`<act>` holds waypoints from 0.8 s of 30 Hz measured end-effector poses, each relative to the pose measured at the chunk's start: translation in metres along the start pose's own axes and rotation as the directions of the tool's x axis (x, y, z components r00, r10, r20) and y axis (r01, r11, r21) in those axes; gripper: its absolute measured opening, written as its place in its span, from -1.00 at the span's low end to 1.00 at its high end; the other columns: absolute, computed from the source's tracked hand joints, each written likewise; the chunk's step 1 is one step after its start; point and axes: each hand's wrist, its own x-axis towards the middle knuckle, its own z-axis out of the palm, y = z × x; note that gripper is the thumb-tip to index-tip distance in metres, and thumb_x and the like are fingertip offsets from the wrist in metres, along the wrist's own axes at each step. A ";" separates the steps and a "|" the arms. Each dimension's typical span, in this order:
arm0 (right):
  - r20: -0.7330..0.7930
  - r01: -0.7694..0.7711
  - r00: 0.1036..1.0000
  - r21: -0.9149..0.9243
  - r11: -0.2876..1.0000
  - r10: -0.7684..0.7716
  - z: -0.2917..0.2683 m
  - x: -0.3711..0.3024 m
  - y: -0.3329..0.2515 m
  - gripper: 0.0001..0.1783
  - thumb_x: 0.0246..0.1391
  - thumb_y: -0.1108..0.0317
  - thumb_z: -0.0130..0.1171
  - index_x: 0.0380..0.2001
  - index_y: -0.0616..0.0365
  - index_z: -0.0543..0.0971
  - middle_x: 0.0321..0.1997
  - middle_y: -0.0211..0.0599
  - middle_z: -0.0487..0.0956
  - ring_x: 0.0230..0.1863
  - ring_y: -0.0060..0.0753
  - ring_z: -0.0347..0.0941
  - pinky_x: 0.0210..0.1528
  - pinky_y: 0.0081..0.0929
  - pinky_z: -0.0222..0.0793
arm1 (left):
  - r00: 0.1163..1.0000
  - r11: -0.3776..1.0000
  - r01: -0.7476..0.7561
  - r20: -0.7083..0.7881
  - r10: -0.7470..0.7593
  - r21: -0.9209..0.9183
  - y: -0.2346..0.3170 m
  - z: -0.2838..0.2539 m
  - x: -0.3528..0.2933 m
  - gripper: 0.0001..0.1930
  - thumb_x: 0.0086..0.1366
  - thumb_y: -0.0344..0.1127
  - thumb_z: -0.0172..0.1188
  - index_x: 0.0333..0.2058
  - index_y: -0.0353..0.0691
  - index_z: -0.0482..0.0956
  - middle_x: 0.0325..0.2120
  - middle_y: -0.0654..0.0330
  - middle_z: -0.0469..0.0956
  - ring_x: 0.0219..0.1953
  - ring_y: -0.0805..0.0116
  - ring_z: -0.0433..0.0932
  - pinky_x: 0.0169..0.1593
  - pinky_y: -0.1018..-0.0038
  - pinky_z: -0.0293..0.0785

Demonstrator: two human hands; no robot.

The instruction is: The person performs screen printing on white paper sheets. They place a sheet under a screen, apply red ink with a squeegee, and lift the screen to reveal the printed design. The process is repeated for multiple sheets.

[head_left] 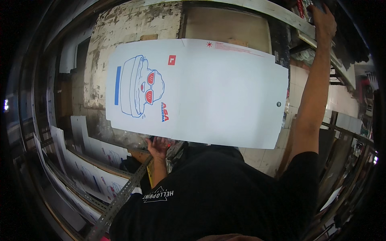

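Left hand (158, 148), open beside the printed sheet (229, 96), should steady it flat; far right, the right hand (325, 23) hides its grip.

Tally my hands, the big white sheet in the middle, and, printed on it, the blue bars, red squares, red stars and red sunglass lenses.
Hands: 2
Big white sheet: 1
Blue bar: 1
Red square: 1
Red star: 1
Red lenses: 2
Total: 8
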 end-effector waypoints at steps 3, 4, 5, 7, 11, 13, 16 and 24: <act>0.061 -0.012 0.998 -0.087 0.996 0.017 0.021 0.027 0.044 -0.25 -0.21 -0.01 0.24 0.16 -0.12 0.48 0.10 0.04 0.52 0.15 0.12 0.41 0.18 -0.12 0.30 | 0.999 0.999 0.020 0.042 -0.019 -0.038 -0.026 0.041 -0.010 -0.21 0.11 0.29 0.26 0.10 -0.25 0.36 -0.02 0.04 0.48 0.06 0.01 0.41 0.12 0.05 0.33; 0.085 -0.022 0.996 -0.133 0.991 0.034 0.028 0.037 0.058 -0.22 -0.21 -0.14 0.23 0.18 -0.25 0.47 0.11 0.02 0.53 0.15 0.15 0.42 0.17 -0.08 0.29 | 0.990 0.993 0.073 0.131 -0.061 -0.089 -0.026 0.043 -0.007 -0.21 0.10 0.24 0.28 0.15 -0.19 0.33 0.07 0.07 0.43 0.17 0.01 0.32 0.24 0.02 0.19; 0.085 -0.032 0.995 -0.111 0.993 0.042 0.028 0.034 0.051 -0.22 -0.21 -0.16 0.23 0.18 -0.25 0.47 0.11 0.02 0.53 0.15 0.14 0.42 0.17 -0.08 0.30 | 0.986 0.992 0.051 0.166 -0.031 -0.113 -0.026 0.045 -0.008 -0.22 0.11 0.22 0.28 0.15 -0.19 0.32 0.08 0.08 0.42 0.17 0.02 0.32 0.24 0.04 0.20; 0.081 -0.056 0.995 -0.070 0.996 0.062 0.020 0.024 0.035 -0.23 -0.20 -0.20 0.21 0.17 -0.25 0.48 0.11 0.02 0.53 0.16 0.13 0.41 0.17 -0.08 0.30 | 0.971 0.987 0.009 0.238 0.029 -0.158 -0.026 0.051 -0.012 -0.24 0.13 0.18 0.28 0.17 -0.20 0.31 0.09 0.11 0.41 0.17 0.06 0.33 0.24 0.07 0.21; 0.112 -0.069 0.991 -0.064 0.996 0.076 0.017 0.025 0.028 -0.22 -0.19 -0.21 0.20 0.17 -0.23 0.48 0.12 0.02 0.52 0.18 0.11 0.40 0.18 -0.10 0.30 | 0.938 0.923 0.098 0.344 0.039 -0.373 -0.019 0.044 -0.008 -0.27 0.22 0.10 0.21 0.22 -0.22 0.23 0.20 0.06 0.29 0.26 0.03 0.21 0.29 0.04 0.13; 0.087 -0.050 0.995 -0.061 0.997 0.055 0.018 0.027 0.033 -0.22 -0.18 -0.22 0.20 0.17 -0.22 0.48 0.13 0.01 0.51 0.18 0.10 0.40 0.19 -0.12 0.29 | 0.916 0.911 0.111 0.396 0.061 -0.397 -0.013 0.043 -0.002 -0.30 0.23 0.04 0.21 0.21 -0.23 0.23 0.19 0.06 0.31 0.26 0.04 0.22 0.29 0.07 0.14; 0.097 -0.053 0.993 -0.093 0.994 0.062 0.014 0.026 0.029 -0.23 -0.16 -0.23 0.19 0.16 -0.19 0.49 0.14 0.02 0.51 0.19 0.10 0.39 0.20 -0.13 0.28 | 0.921 0.935 0.083 0.385 0.061 -0.345 -0.008 0.046 0.004 -0.34 0.24 0.00 0.21 0.20 -0.22 0.25 0.17 0.06 0.34 0.24 0.02 0.25 0.28 0.05 0.15; 0.093 -0.009 0.996 -0.109 0.994 0.019 0.020 0.028 0.037 -0.24 -0.14 -0.24 0.17 0.16 -0.19 0.49 0.13 0.02 0.51 0.18 0.12 0.40 0.18 -0.10 0.30 | 0.919 0.973 0.013 0.386 0.078 -0.228 -0.014 0.072 -0.007 -0.40 0.26 -0.02 0.22 0.18 -0.17 0.33 0.13 0.11 0.41 0.18 0.05 0.35 0.23 0.01 0.26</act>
